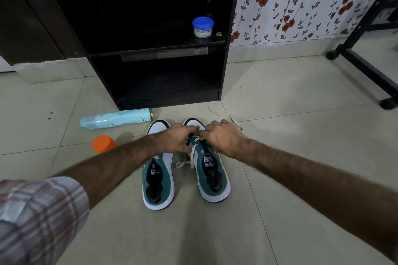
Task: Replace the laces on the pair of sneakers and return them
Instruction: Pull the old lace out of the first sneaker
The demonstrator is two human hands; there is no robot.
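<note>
Sneakers' (pixel 210 170) toes hidden under both hands.

Dim indoor light, soft shadows, edges bowed

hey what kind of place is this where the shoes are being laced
Most likely a room in a home. The sneakers sit on a pale tiled floor in front of a low black shelf unit, beside a wall with red flower wallpaper.

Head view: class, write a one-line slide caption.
Both hands, left hand and right hand, work the white lace on the right green-and-white sneaker on the tiled floor.
</note>
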